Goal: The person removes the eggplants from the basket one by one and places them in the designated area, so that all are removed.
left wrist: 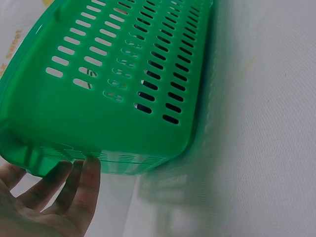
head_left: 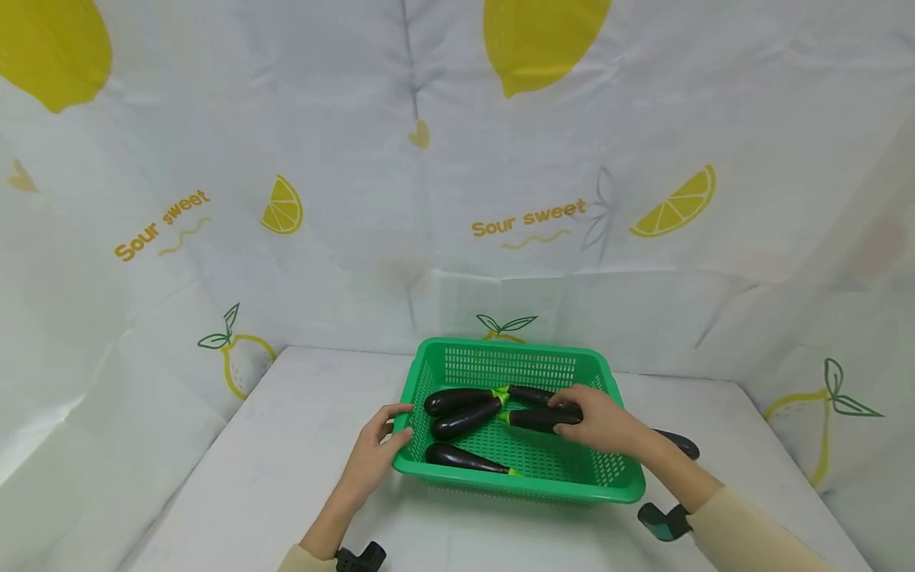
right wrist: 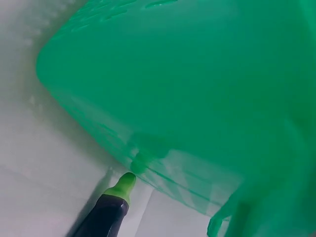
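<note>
A green plastic basket (head_left: 529, 485) with slotted walls stands on the table, with several dark purple eggplants in it. My left hand (head_left: 373, 449) holds the basket's left end at the rim; in the left wrist view its fingers (left wrist: 88, 192) lie against the outer end wall. My right hand (head_left: 596, 421) reaches over the right side and grips an eggplant (head_left: 532, 419) by its thick end, green stem pointing left. Behind it lies another eggplant (head_left: 527, 394). Two more eggplants (head_left: 465, 421) lie together at the left, and one eggplant (head_left: 465, 457) lies along the near wall.
Outside the basket, to its right, an eggplant (head_left: 679, 443) lies on the white table (head_left: 272, 469), partly hidden by the right forearm. A white lemon-print sheet (head_left: 400, 262) hangs behind and at the sides.
</note>
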Demonstrator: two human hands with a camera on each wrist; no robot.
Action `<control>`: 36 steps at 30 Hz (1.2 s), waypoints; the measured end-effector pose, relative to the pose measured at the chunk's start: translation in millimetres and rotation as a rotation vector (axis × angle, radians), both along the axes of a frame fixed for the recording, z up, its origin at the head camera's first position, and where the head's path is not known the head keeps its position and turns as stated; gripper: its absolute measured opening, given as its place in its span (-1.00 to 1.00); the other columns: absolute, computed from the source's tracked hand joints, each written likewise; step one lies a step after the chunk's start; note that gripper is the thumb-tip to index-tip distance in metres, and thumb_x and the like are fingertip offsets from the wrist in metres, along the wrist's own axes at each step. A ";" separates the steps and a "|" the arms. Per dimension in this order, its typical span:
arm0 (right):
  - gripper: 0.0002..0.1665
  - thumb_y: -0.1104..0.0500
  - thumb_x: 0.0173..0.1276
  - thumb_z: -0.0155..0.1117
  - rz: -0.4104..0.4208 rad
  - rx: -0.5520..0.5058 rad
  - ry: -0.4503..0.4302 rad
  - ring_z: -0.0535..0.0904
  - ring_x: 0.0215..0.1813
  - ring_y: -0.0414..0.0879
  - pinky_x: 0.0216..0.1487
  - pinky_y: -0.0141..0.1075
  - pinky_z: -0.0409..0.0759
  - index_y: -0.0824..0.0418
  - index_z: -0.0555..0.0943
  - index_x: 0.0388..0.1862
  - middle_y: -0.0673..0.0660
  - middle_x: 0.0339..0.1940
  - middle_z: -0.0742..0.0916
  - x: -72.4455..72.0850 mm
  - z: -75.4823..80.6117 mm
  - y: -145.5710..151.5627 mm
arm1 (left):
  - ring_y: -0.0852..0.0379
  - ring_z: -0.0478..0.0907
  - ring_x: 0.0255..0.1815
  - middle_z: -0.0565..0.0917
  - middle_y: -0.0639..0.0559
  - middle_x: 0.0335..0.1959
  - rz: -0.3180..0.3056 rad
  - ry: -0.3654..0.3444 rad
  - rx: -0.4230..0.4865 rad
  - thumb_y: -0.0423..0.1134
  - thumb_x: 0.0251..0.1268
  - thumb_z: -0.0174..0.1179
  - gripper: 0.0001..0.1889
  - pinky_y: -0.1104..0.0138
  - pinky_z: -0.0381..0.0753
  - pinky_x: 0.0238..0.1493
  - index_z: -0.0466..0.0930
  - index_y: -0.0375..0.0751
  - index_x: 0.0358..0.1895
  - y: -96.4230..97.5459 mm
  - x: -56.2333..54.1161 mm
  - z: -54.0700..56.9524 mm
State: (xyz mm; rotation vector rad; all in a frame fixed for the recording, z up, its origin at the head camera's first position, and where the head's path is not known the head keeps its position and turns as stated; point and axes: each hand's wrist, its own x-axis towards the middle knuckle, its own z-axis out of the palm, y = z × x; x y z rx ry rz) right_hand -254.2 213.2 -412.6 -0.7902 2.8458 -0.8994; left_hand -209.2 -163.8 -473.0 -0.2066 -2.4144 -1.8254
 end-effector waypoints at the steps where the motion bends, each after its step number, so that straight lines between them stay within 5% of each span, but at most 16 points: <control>1: -0.62 0.14 0.31 0.44 -0.003 -0.007 0.000 0.57 -0.07 -0.06 -0.14 -0.16 0.57 0.25 0.66 0.07 0.09 -0.05 0.67 1.2 0.6 1.2 | -0.04 0.59 0.17 0.52 -0.12 0.33 0.000 0.000 0.001 -0.23 0.48 0.22 -0.61 0.17 0.59 0.01 0.52 -0.10 0.31 -0.1 0.1 0.0; 14: -0.61 0.07 0.36 0.44 -0.013 -0.113 0.061 0.59 -0.10 -0.11 -0.18 -0.22 0.58 0.20 0.66 0.10 0.10 0.03 0.70 18.5 13.5 17.1 | -0.06 0.60 0.19 0.51 -0.13 0.34 -0.004 0.000 0.002 -0.23 0.48 0.22 -0.62 0.24 0.59 -0.01 0.53 -0.10 0.30 -1.0 -0.3 0.6; 25: -0.57 0.02 0.38 0.42 -0.128 -0.161 0.067 0.59 -0.07 -0.06 -0.17 -0.22 0.58 0.15 0.65 0.15 0.13 0.10 0.69 36.2 22.4 36.9 | -0.05 0.59 0.19 0.50 -0.12 0.35 -0.002 0.004 0.004 -0.23 0.48 0.22 -0.60 0.21 0.60 -0.01 0.52 -0.10 0.32 0.4 -0.6 -1.1; 36: -0.62 0.08 0.39 0.42 -0.224 -0.192 0.139 0.50 -0.29 -0.18 -0.32 -0.32 0.45 0.13 0.65 0.14 0.13 0.00 0.71 53.5 29.3 61.7 | -0.07 0.59 0.20 0.50 -0.14 0.36 0.000 0.009 -0.007 -0.24 0.48 0.21 -0.61 0.17 0.60 0.02 0.52 -0.10 0.32 -0.8 -1.5 -2.9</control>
